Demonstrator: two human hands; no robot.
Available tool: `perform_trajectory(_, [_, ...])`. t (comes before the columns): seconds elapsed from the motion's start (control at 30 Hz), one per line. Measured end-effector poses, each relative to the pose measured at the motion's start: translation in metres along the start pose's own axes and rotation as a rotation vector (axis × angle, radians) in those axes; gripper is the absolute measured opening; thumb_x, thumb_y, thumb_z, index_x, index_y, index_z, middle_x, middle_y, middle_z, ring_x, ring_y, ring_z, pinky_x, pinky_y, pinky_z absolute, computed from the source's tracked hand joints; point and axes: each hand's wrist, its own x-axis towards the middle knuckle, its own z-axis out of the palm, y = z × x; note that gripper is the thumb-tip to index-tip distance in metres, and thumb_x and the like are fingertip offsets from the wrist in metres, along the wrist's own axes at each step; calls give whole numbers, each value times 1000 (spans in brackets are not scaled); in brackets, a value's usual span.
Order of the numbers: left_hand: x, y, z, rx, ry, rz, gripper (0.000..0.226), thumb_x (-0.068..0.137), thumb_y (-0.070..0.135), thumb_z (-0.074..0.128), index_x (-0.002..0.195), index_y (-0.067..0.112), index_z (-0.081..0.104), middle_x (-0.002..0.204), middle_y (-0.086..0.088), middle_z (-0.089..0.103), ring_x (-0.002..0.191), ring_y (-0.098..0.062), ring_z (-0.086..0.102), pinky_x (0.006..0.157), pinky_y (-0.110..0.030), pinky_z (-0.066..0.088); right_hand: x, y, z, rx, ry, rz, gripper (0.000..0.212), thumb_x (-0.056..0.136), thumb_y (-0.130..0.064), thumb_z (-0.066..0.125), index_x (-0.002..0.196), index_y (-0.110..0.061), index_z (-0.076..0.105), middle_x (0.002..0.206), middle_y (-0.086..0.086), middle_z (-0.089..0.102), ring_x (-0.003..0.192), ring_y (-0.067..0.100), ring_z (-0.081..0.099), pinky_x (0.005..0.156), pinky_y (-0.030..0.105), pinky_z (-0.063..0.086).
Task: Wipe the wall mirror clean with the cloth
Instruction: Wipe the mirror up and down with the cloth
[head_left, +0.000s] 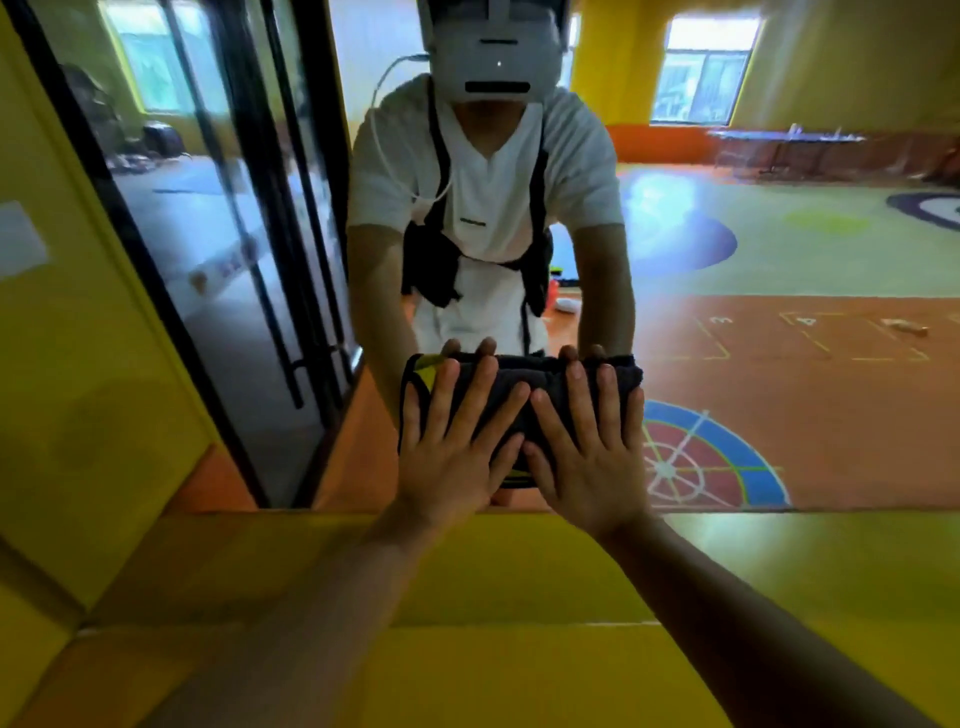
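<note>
**Both palms flat on the cloth, low on the mirror**

Fingers (470, 395) of both hands lie spread and straight, pressing a dark cloth (519, 387) flat against the wall mirror (779, 322); nothing is curled or pinched around it. Left hand (447, 457) covers the cloth's left half, right hand (592, 462) its right half, and the two index fingertips nearly meet at the middle of the cloth.

Folded into a rough rectangle, the cloth has its long axis running sideways, level with the mirror's bottom edge. A yellow patch (428, 371) shows at its upper left corner.

It sits just above the mirror's bottom edge, where the glass meets a yellow padded ledge (467, 623); almost no glass remains below the cloth. Left of the cloth, the mirror's edge and a yellow padded wall (93, 415) are near. Right of the cloth and above it, the glass runs on wide and open, reflecting an orange floor (779, 415) with painted markings and the person's own white shirt (488, 197).
</note>
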Motion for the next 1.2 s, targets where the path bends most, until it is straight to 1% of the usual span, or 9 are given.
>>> perform_trajectory(0.07, [-31,8,8,-10,-22,-17,64,107,55,33,164,36,11,173,0,-2,160,-30,-2,127,-56,0,-30,-10,10,17,-18,1,74,102,-52,45,165,-24,17,173,12,4,159,38,5,127,59,5])
perform_trajectory(0.17, [-85,19,24,-12,-68,-25,68,106,57,40,164,36,12,174,-1,-2,159,-31,-2,127,-55,0,-79,-24,27,23,-61,-6,74,102,-55,46,165,-26,20,173,11,4,159,36,6,127,58,6])
perform_trajectory(0.27, [-133,30,39,-14,-102,-35,70,105,58,40,164,36,11,174,-1,-3,159,-32,-4,127,-55,-2,-126,-37,44,8,-101,-17,76,102,-58,49,165,-28,19,173,10,3,160,34,5,126,57,7])
perform_trajectory(0.53, [-248,51,75,-27,-227,-30,74,102,61,43,164,36,11,173,-2,-6,159,-31,-8,127,-54,-2,-235,-70,83,32,-202,-22,87,98,-59,56,165,-28,12,173,10,-2,160,33,-1,128,56,1])
perform_trajectory(0.7, [-307,68,94,-16,-283,-47,81,100,64,44,165,33,6,173,-5,-11,158,-34,-12,126,-56,-3,-286,-85,103,35,-243,-45,75,106,-56,43,166,-27,9,173,9,-5,160,32,-3,128,55,0])
perform_trajectory(0.8, [-334,72,105,16,-300,-26,84,100,67,44,165,33,5,173,-7,-11,158,-35,-12,125,-57,-1,-313,-87,114,-4,-263,-74,75,106,-57,46,165,-28,11,173,10,-4,160,33,-2,128,55,1])
perform_trajectory(0.93, [-359,83,113,52,-343,-54,91,96,64,52,165,32,1,172,-8,-13,157,-37,-13,125,-58,-1,-336,-83,117,-22,-285,-125,69,106,-46,55,164,-31,21,173,9,-1,160,31,0,128,52,8])
perform_trajectory(1.1, [-358,97,115,36,-416,-42,99,95,58,60,165,27,-2,171,-13,-16,156,-43,-16,120,-65,9,-347,-62,110,14,-301,-197,55,112,-23,36,164,-31,20,172,5,8,160,25,0,128,46,10])
perform_trajectory(1.2, [-346,123,118,31,-428,-4,102,93,56,66,165,27,0,171,-13,-15,156,-42,-15,120,-66,8,-359,-34,103,11,-319,-217,54,113,-19,31,164,-30,18,174,4,0,160,23,-1,129,45,7])
